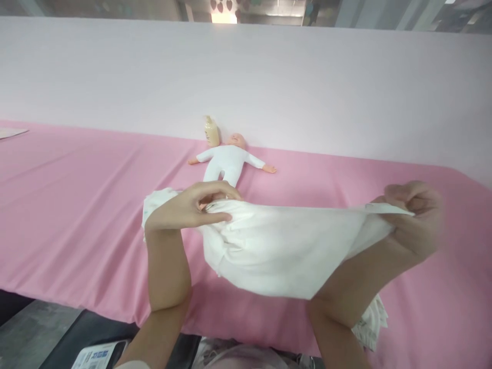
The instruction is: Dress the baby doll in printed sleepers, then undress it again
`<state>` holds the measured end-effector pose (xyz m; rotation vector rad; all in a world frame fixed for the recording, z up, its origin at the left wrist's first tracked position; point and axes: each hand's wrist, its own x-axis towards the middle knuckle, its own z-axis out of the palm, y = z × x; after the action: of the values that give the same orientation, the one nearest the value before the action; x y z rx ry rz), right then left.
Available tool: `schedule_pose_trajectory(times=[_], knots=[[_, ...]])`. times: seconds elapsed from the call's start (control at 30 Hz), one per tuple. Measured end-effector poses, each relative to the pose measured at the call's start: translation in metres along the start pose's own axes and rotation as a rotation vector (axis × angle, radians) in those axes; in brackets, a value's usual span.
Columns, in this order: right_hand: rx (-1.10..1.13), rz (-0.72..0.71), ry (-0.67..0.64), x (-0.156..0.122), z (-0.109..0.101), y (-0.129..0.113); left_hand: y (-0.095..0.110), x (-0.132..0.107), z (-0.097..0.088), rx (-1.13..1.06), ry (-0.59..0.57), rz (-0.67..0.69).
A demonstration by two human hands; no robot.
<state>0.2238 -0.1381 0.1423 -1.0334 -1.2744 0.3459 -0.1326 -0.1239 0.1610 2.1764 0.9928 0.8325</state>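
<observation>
A thin white cloth [284, 246] is stretched sideways above the pink table cover, held up between both hands. My left hand [188, 205] is closed round its gathered, wrinkled end, with the thumb in front. At the other end, my right hand [417, 220] pinches a corner of it and looks slightly blurred. The cloth's lower edge hangs loose. Another white piece of fabric [156, 202] lies behind my left wrist; whether it joins the held cloth is hidden.
A baby doll [226, 161] in a white suit lies at the back beside a cream pump bottle [211, 132]. Patterned folded fabric [372, 325] is by my right forearm. A white wall [326, 92] borders the pink cover [77, 205]. A labelled package [100, 355] sits below the front edge.
</observation>
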Motion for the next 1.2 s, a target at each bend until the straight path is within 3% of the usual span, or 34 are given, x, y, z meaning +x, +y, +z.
schedule_pose_trajectory(times=[0.1, 0.23, 0.33, 0.43, 0.6, 0.83, 0.9, 1.0, 1.2], knots=[[0.162, 0.053, 0.050, 0.005, 0.000, -0.006, -0.005, 0.006, 0.001, 0.078, 0.108, -0.021], [-0.040, 0.140, 0.127, 0.009, 0.005, -0.012, -0.015, 0.014, 0.006, 0.103, 0.302, -0.044], [-0.062, 0.173, 0.118, 0.010, 0.009, -0.011, -0.021, 0.016, 0.006, 0.095, 0.361, -0.067], [0.009, 0.198, 0.095, 0.011, 0.012, -0.006, -0.022, 0.015, 0.003, 0.079, 0.272, -0.137], [0.065, 0.194, 0.108, 0.014, 0.013, 0.000, -0.011, 0.015, 0.003, 0.024, -0.046, -0.161], [0.095, 0.187, 0.176, 0.015, 0.013, 0.006, -0.010, 0.012, 0.003, -0.037, -0.045, -0.007], [0.090, 0.182, 0.176, 0.015, 0.014, 0.006, -0.014, 0.010, 0.001, -0.028, 0.008, 0.005], [0.068, 0.193, 0.168, 0.016, 0.016, 0.003, -0.018, 0.008, 0.000, -0.002, 0.180, 0.011], [-0.145, 0.247, 0.147, 0.014, 0.018, 0.002, -0.014, 0.011, 0.008, -0.040, 0.412, -0.113]])
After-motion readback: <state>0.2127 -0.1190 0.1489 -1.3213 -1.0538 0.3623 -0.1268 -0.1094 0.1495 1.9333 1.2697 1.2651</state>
